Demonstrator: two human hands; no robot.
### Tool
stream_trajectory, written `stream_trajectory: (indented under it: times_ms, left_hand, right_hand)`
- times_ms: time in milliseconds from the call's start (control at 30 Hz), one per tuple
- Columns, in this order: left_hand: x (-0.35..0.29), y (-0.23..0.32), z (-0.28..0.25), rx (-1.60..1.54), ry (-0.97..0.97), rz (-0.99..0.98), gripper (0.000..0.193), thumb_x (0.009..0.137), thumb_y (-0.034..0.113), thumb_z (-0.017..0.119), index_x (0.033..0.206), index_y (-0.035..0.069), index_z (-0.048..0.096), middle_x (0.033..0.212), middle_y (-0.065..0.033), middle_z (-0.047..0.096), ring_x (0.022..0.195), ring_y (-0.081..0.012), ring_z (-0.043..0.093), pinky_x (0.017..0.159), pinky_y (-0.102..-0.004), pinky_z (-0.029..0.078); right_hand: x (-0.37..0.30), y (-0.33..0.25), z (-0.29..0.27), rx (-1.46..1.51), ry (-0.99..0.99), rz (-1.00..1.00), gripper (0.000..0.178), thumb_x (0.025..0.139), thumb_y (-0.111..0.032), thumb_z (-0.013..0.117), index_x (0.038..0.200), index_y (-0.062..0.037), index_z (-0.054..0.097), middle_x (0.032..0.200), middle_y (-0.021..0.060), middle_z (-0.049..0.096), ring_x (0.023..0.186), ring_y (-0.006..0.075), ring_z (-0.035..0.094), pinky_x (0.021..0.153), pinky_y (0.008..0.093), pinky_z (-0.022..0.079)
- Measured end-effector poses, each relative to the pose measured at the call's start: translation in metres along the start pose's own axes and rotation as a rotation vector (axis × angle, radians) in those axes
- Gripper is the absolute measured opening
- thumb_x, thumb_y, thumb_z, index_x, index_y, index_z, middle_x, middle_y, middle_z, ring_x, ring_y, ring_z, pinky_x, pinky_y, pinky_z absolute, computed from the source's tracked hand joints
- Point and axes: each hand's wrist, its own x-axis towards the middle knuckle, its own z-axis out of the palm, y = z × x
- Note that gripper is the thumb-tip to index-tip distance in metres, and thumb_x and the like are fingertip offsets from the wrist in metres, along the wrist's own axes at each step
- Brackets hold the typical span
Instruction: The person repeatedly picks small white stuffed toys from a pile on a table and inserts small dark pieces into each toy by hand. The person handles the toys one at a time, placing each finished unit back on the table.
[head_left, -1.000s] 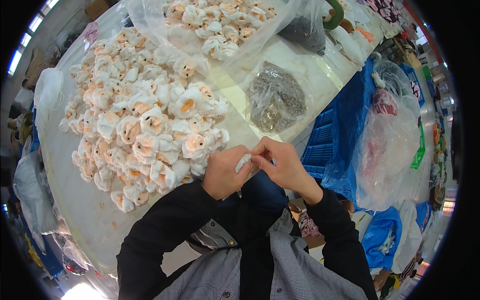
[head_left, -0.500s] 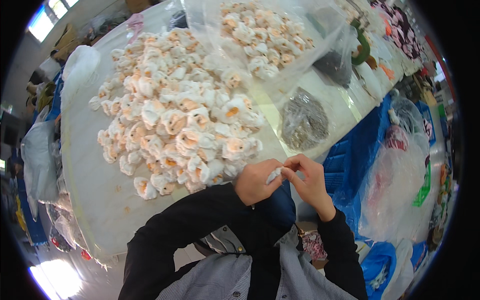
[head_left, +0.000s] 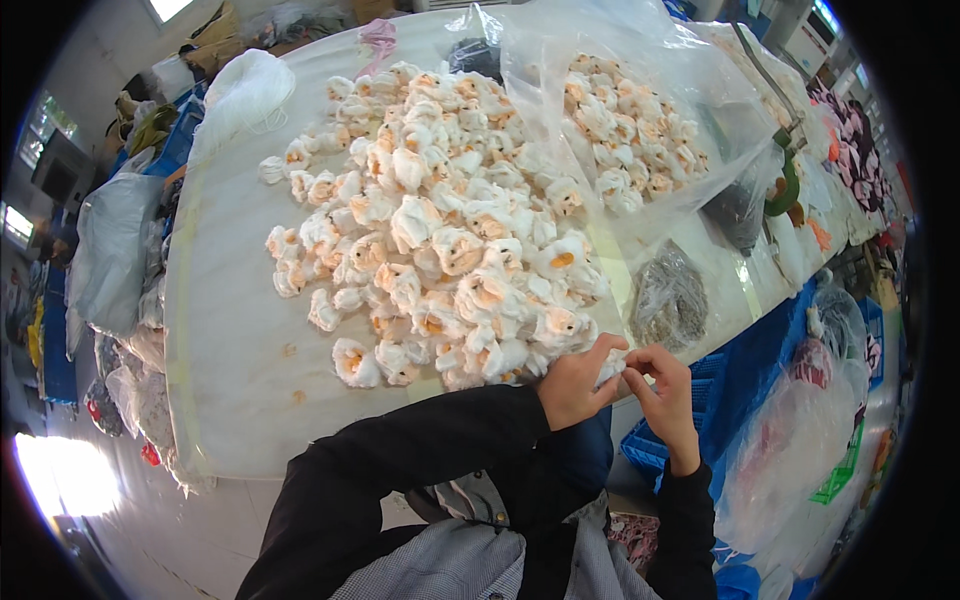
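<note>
My left hand is closed around a small white plush piece at the table's near edge. Close against it, my right hand pinches the same piece between thumb and forefinger. Most of the piece is hidden by my fingers. Just beyond and to the left of my hands spreads a large heap of white plush pieces with peach and orange patches, some with small dark eyes. Past my right hand lies a clear plastic bag full of small grey-brown bits.
A big clear plastic sheet or bag covers more plush pieces at the far right of the white table. White thread lies at the far left corner. Blue crates and a stuffed clear bag stand right of the table.
The whole view has swung, so table, heap and hands sit further right in the picture. Both hands stay together on the small plush piece, with little visible change in grip.
</note>
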Motion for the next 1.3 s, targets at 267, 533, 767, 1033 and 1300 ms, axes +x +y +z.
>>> stream_trajectory:
  times_ms: [267, 533, 767, 1033, 1300]
  left_hand:
    - [0.002, 0.002, 0.001, -0.058, 0.005, 0.107, 0.051, 0.094, 0.015, 0.073, 0.14, 0.006, 0.054, 0.118, -0.0169, 0.071, 0.082, -0.0351, 0.075, 0.066, -0.0392, 0.058]
    - [-0.004, 0.002, 0.001, -0.043, 0.042, 0.184, 0.06, 0.097, 0.015, 0.071, 0.151, 0.006, 0.046, 0.125, -0.0138, 0.068, 0.077, -0.0277, 0.073, 0.07, -0.0346, 0.056]
    - [-0.003, 0.014, -0.008, -0.067, -0.076, 0.178, 0.056, 0.099, 0.009, 0.065, 0.151, 0.004, 0.044, 0.111, -0.005, 0.07, 0.057, -0.0127, 0.054, 0.058, -0.0303, 0.047]
    - [-0.004, 0.002, -0.015, 0.034, -0.336, 0.115, 0.027, 0.099, 0.013, 0.063, 0.126, 0.01, 0.06, 0.085, -0.0117, 0.07, 0.077, -0.0354, 0.071, 0.069, -0.044, 0.056]
    - [0.002, 0.003, -0.005, 0.091, -0.357, 0.202, 0.008, 0.095, 0.012, 0.065, 0.101, 0.008, 0.063, 0.085, -0.011, 0.069, 0.071, -0.0303, 0.07, 0.066, -0.0403, 0.055]
  right_hand:
    - [0.0, 0.012, -0.005, 0.198, -0.062, 0.091, 0.017, 0.093, 0.0, 0.075, 0.109, 0.001, 0.07, 0.094, 0.0063, 0.067, 0.085, 0.0128, 0.066, 0.08, 0.028, 0.054]
    - [0.008, -0.004, -0.017, 0.0, 0.016, -0.064, 0.018, 0.089, 0.0, 0.078, 0.105, 0.0002, 0.071, 0.088, 0.01, 0.066, 0.078, 0.0181, 0.064, 0.073, 0.0309, 0.051]
    - [0.134, -0.047, -0.077, -0.343, 0.396, -0.454, 0.007, 0.094, -0.007, 0.074, 0.093, -0.002, 0.069, 0.075, 0.0101, 0.063, 0.065, 0.0216, 0.063, 0.061, 0.0347, 0.047]
    - [0.187, -0.044, -0.036, -0.354, 0.593, -0.439, 0.01, 0.1, -0.013, 0.069, 0.097, -0.0034, 0.069, 0.062, 0.0075, 0.048, 0.053, 0.0144, 0.043, 0.052, 0.0331, 0.035]
    - [0.036, 0.002, 0.013, -0.031, 0.38, -0.065, 0.007, 0.101, -0.011, 0.064, 0.101, -0.006, 0.07, 0.058, -0.0029, 0.047, 0.054, 0.0034, 0.04, 0.049, 0.0271, 0.029]
